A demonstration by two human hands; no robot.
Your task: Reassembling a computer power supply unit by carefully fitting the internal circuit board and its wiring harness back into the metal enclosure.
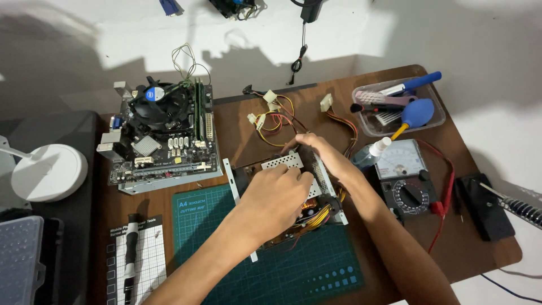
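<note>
The left hand is laid over the open power supply, fingers curled down onto its inner parts; whether anything is pinched cannot be told. The right hand is closed on the perforated metal cover at the unit's 1 o'clock corner. The power supply is set at the centre of the table, on the upper edge of a green cutting mat. At 2 o'clock a clear plastic tray is seen, holding a blue air blower, brushes and a blue-handled tool. A multimeter lies at 3 o'clock, a motherboard at 10 o'clock.
</note>
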